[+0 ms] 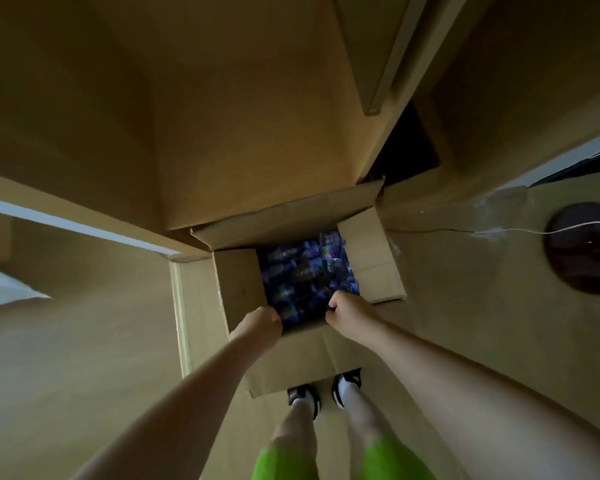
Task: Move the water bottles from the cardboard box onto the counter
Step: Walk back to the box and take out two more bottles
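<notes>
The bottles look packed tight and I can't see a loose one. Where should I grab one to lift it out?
Probably by the cap end, from straight above: the bottles fill the box side by side, so only their tops show and the sides seem out of reach.

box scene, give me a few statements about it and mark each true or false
1. The box is open, with its flaps folded outward. True.
2. Both hands are raised well above the box. False: the left hand and the right hand are down at its near edge, fingers curled, at the bottles.
3. The box is empty. False: dark bluish bottles fill it, though they are too dim to count.
4. The box stands on the floor in front of the person's shoes. True.
5. A round dark object lies to the left of the box. False: it lies to the right, with a white cord across it.
</notes>
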Motion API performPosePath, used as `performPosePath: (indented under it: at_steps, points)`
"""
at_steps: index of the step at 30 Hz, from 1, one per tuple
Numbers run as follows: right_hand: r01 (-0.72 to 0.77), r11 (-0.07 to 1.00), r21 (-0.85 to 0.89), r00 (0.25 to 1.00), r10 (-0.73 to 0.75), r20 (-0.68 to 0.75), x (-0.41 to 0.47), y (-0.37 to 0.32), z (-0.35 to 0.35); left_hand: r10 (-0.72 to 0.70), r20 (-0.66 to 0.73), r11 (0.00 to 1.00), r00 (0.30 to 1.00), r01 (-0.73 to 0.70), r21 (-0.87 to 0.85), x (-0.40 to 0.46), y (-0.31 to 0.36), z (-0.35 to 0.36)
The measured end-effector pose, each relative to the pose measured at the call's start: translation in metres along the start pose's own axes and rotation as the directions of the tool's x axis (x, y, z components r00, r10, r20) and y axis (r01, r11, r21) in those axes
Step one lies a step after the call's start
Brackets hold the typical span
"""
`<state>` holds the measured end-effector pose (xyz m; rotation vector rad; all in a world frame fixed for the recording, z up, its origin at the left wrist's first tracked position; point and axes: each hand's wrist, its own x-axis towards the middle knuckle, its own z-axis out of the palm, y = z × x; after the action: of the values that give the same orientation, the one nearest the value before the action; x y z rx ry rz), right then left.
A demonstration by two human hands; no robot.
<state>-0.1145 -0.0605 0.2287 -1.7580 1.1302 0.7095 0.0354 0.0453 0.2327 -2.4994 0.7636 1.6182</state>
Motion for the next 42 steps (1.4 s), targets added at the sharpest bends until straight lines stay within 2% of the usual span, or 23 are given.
performPosePath:
  at_steps: [6, 13, 18, 21, 26, 31, 36, 39, 40, 42]
  points:
    - [0.031, 0.993, -0.112, 0.998, -0.025, 0.057, 0.123, 0.026, 0.051, -0.003, 0.052, 0.995, 0.999, 0.007, -0.095, 0.104, -0.007, 0.069]
    - [0.094, 0.983, -0.16, 0.993, -0.082, 0.083, 0.259, 0.052, 0.105, -0.05, 0.018, 0.965, 0.999, 0.053, -0.257, 0.206, -0.021, 0.136]
    - [0.243, 0.918, -0.312, 0.968, -0.208, 0.141, 0.331, 0.069, 0.132, -0.144, -0.005, 0.934, 0.99, 0.134, -0.332, 0.262, -0.025, 0.167]
    - [0.339, 0.877, -0.339, 0.933, -0.267, 0.241, 0.36, 0.066, 0.144, -0.22, -0.028, 0.907, 0.975, 0.194, -0.373, 0.28, -0.029, 0.176]
    - [0.448, 0.791, -0.418, 0.882, -0.313, 0.353, 0.387, 0.058, 0.164, -0.248, 0.006, 0.887, 0.969, 0.23, -0.401, 0.292, -0.033, 0.188]
    - [0.523, 0.737, -0.429, 0.849, -0.403, 0.343, 0.384, 0.056, 0.157, -0.235, 0.053, 0.88, 0.971, 0.236, -0.412, 0.286, -0.03, 0.192]
    - [0.469, 0.799, -0.377, 0.883, -0.406, 0.237, 0.356, 0.047, 0.124, -0.194, 0.039, 0.866, 0.98, 0.19, -0.463, 0.274, -0.019, 0.179]
    - [0.311, 0.905, -0.291, 0.95, -0.283, 0.134, 0.334, 0.052, 0.091, -0.176, 0.012, 0.835, 0.984, 0.155, -0.528, 0.265, -0.013, 0.172]
    - [0.235, 0.941, -0.243, 0.97, -0.213, 0.114, 0.326, 0.056, 0.081, -0.197, 0.02, 0.777, 0.98, 0.169, -0.606, 0.261, -0.011, 0.169]
    - [0.085, 0.995, -0.06, 0.994, -0.08, 0.081, 0.308, 0.068, 0.067, -0.261, 0.12, 0.526, 0.958, 0.246, -0.814, 0.253, -0.003, 0.158]
